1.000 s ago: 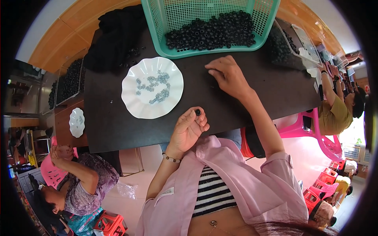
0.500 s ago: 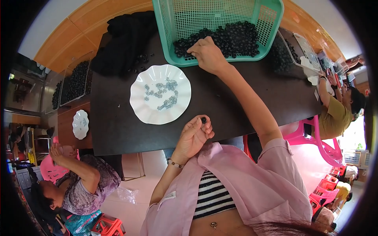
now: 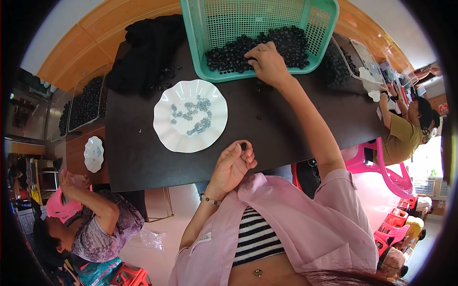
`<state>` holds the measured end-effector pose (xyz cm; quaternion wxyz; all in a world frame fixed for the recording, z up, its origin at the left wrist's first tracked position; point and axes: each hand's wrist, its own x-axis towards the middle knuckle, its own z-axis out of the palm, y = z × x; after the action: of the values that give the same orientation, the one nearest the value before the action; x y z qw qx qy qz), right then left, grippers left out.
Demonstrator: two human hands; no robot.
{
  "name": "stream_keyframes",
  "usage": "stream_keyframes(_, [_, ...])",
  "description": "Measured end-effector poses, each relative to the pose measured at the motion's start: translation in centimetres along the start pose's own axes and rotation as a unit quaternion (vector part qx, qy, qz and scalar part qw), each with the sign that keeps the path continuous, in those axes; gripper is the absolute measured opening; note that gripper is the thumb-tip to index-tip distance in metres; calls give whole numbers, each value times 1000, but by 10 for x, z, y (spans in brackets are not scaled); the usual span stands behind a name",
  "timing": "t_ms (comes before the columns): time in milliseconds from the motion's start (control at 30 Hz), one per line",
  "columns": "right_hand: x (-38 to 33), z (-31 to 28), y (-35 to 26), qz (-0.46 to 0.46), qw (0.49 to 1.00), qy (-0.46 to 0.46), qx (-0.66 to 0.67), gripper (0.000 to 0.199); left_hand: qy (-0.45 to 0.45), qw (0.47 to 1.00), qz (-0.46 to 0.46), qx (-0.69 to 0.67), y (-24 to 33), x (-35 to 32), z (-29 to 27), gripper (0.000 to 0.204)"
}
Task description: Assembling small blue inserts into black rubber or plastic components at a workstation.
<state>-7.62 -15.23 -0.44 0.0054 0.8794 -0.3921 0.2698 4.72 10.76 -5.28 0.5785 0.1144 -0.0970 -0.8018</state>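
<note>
My left hand is closed near the table's front edge, pinching a small black ring-shaped piece between thumb and fingertips. Farther off, my right hand reaches over the front rim of a green plastic basket. Its fingers are bent together on a heap of similar black pieces; what is between the fingertips is hidden. A white plate with a wavy rim stands left of my hands. Small clear bluish bits lie scattered on it, too small to name.
Black cloth lies at the back left, near loose black pieces. Clear bins of black pieces stand at left and right. A smaller white plate is near a seated person; another person sits at right.
My right hand has moved right along the heap in the basket, its fingers still bent. The left hand keeps its black piece in nearly the same place. The view has shifted slightly.
</note>
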Motion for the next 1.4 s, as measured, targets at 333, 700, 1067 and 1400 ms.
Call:
stream_keyframes(333, [-3,-8,-5,-44,994,30,96,14,-2,1000,4,-10,-2,-1,0,26])
stream_keyframes(700, [-129,-61,23,107,988,20,114,19,-5,1000,1,-8,-2,5,-2,26])
stream_keyframes(1067, [-120,-44,20,78,989,29,121,20,-12,1000,14,-7,-5,4,-3,26])
stream_keyframes(1400, [-102,-45,17,77,985,44,149,17,-11,1000,3,-9,-3,4,-2,23])
